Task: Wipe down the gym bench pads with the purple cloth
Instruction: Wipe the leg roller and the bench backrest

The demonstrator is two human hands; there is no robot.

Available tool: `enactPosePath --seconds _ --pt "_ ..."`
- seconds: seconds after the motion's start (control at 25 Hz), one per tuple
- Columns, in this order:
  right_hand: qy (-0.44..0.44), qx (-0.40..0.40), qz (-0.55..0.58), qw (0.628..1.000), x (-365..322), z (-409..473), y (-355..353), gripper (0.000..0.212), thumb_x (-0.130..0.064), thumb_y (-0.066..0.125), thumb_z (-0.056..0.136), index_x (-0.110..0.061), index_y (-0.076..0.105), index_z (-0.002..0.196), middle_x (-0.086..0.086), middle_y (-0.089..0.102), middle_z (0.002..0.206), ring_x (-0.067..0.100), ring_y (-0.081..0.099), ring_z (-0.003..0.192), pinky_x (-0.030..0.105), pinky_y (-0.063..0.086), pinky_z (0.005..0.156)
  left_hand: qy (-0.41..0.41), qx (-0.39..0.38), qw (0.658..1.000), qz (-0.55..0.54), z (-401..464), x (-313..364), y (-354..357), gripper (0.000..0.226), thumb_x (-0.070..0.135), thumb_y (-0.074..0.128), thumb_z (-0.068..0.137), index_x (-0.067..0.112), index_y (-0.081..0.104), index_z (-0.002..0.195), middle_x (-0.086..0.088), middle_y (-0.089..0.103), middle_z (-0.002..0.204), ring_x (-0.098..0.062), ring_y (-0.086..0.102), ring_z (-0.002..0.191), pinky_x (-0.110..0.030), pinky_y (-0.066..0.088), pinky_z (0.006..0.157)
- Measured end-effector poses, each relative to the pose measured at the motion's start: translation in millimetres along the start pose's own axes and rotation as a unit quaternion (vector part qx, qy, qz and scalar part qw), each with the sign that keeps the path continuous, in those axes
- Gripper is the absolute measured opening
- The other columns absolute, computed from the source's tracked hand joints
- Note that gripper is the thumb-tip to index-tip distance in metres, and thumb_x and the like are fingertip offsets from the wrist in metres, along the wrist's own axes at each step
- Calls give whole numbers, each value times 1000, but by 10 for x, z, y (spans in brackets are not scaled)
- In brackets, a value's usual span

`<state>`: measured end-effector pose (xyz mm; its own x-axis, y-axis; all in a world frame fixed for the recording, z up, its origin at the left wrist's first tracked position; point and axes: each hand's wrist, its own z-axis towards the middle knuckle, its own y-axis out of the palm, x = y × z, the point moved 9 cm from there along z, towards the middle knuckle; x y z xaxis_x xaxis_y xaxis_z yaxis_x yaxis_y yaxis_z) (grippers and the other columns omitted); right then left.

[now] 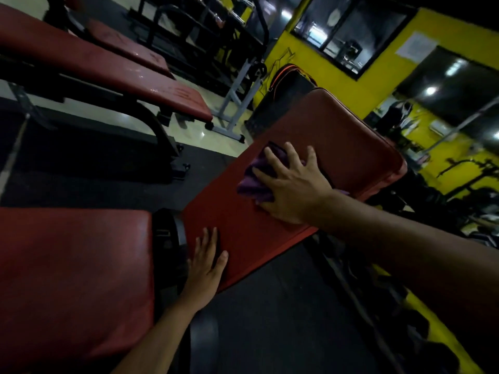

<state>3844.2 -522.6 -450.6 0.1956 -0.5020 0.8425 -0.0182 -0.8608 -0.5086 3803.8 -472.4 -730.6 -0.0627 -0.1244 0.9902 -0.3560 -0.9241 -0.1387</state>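
Observation:
A long red back pad (pixel 318 136) of a gym bench slants up from the middle of the view toward a yellow wall. My right hand (pixel 290 184) lies flat on it with fingers spread, pressing the crumpled purple cloth (pixel 255 182) against the pad. Part of the cloth is hidden under the palm. My left hand (pixel 206 261) rests with straight fingers on the near lower corner of the same pad. The red seat pad (pixel 73 276) of the bench fills the lower left, separated from the back pad by a dark gap.
Two more red benches (pixel 102 68) on black frames stand at the upper left. A grey metal stand (pixel 233 103) is behind them. A black bag with orange trim (pixel 286 87) leans near the yellow wall. Dark rubber flooring (pixel 283 306) lies below the bench.

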Motion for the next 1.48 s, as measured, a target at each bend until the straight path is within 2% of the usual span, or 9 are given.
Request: enactPosePath --seconds 0.24,0.36,0.44,0.6,0.72,0.88,1.16,1.4,1.48 --pt "-64 81 -120 987 -61 367 -126 55 -41 22 102 -16 43 146 15 28 159 39 7 151 59 10 119 -9 -14 1000 6 79 -135 53 84 91 7 77 57 -22 148 32 -33 158 4 -34 144 -52 -17 122" --pt "-8 90 -54 994 161 732 -288 45 -36 31 103 -21 49 141 10 33 157 36 18 148 55 22 115 -8 -35 999 10 80 -99 84 83 90 10 77 58 -21 148 32 -32 157 7 -35 142 -51 -16 123" --pt "-41 93 -27 994 86 753 -327 40 -34 36 102 -28 51 139 3 42 151 28 35 138 46 34 107 -8 -30 999 9 38 -97 46 83 90 11 78 59 -22 148 32 -33 157 8 -35 141 -51 -15 124" --pt "-216 31 -23 976 -247 -379 11 38 -29 53 97 -32 57 135 -2 50 146 22 46 134 43 38 109 -8 -40 999 3 61 -79 65 82 90 10 78 58 -27 145 32 -34 157 6 -33 145 -51 -16 124" --pt "-254 146 18 956 -187 -867 -126 49 -24 83 71 -27 73 118 0 65 132 23 62 122 39 45 105 -13 -44 999 11 51 -73 57 81 89 7 78 58 -29 144 31 -37 156 1 -33 147 -53 -15 124" --pt "-197 100 -54 974 -295 -252 -70 41 -25 41 97 -28 55 136 -1 48 144 26 43 133 43 39 107 -11 -44 999 9 61 -80 45 81 90 9 78 59 -28 143 33 -36 155 3 -33 146 -53 -14 124" --pt "-1 126 -36 991 -36 1055 -406 29 -25 48 101 -17 60 126 8 51 134 29 52 116 45 47 90 -5 -45 999 16 107 -105 83 83 90 8 78 56 -29 144 31 -38 155 3 -35 145 -49 -17 122" --pt "-164 82 60 981 -390 88 -62 28 -24 42 101 -27 62 120 -6 57 121 17 56 108 40 53 84 -12 -86 996 15 25 -132 -33 71 68 27 99 51 -20 149 30 -32 157 0 -27 149 -50 -6 127" --pt "-202 41 89 975 -447 -142 -30 30 -22 41 101 -28 60 123 -9 55 127 15 54 117 38 53 87 -17 -66 997 20 -6 -175 -55 77 79 24 93 50 -21 149 22 -31 162 -5 -28 150 -49 -6 127"
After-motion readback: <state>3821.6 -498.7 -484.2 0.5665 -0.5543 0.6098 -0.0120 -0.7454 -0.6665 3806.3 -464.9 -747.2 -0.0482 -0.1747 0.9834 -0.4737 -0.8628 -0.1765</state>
